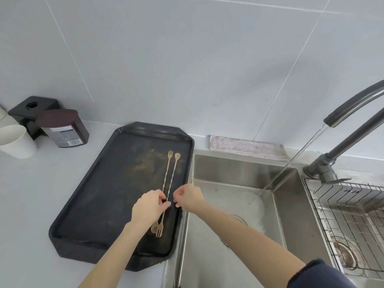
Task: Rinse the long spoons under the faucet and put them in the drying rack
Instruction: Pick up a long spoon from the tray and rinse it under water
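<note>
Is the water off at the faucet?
No, a stream of water runs from the faucet spout into the sink while both spoons are over the black tray.

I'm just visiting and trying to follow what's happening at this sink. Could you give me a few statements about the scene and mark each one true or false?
1. Water runs from the faucet into the sink. True.
2. The two long spoons lie in the wire drying rack. False: they lie on the black tray left of the sink.
3. Both hands are at the spoons' middles, left hand and right hand. True.
4. The folded cloth hangs over the faucet. False: it lies on the counter behind the sink.
5. A white paper cup stands on the tray. False: it stands on the counter, far left.
</note>
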Tool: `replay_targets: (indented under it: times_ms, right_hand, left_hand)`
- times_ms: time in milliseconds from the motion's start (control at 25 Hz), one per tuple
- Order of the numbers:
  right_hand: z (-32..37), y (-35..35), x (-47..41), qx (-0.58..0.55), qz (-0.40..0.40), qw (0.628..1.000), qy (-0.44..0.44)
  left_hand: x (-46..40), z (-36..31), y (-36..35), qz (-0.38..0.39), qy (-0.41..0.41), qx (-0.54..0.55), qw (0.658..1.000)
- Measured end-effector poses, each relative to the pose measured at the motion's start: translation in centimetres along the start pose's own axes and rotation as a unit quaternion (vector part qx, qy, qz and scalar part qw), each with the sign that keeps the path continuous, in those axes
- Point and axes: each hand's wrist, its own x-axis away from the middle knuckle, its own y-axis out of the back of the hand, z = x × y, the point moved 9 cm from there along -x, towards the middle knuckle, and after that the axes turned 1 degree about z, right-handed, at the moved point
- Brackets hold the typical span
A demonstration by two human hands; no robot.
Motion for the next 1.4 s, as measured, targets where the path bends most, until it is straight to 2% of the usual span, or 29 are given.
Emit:
replay_targets:
  times_ms: [240,440,760,880,1200,1400]
  right_hand:
    - [0.1,-1.5,-2.0,-0.018,-0.011,0.999,-0.030]
    - [0.4,-1.5,-2.1,-0.032,-0.033,0.998,-0.031]
    - [-0.5,0.3,-0.6,-0.252,-0.050,0.965,-0.044]
    - [-1.1,2.8,0.4,-0.322,-0.059,0.945,-0.020]
    - [-5.9,13.0,4.6,-0.388,-0.122,0.913,0.028]
    - [-10.1,19.3,7.3,-0.420,-0.155,0.894,0.027]
  left_hand:
    - [-0.4,0.2,-0.7,-0.023,0.014,-0.038,0.999]
    - [-0.6,0.8,-0.6,-0.036,0.038,-0.002,0.999]
    - [0.4,-0.8,1.3,-0.046,0.013,0.149,0.988]
    - [1.4,-3.6,1.4,-0.043,-0.019,0.174,0.984]
    - [4.4,-13.2,-2.0,0.037,-0.095,0.258,0.961]
    - [5.5,-18.0,-5.1,0.063,-0.125,0.275,0.951]
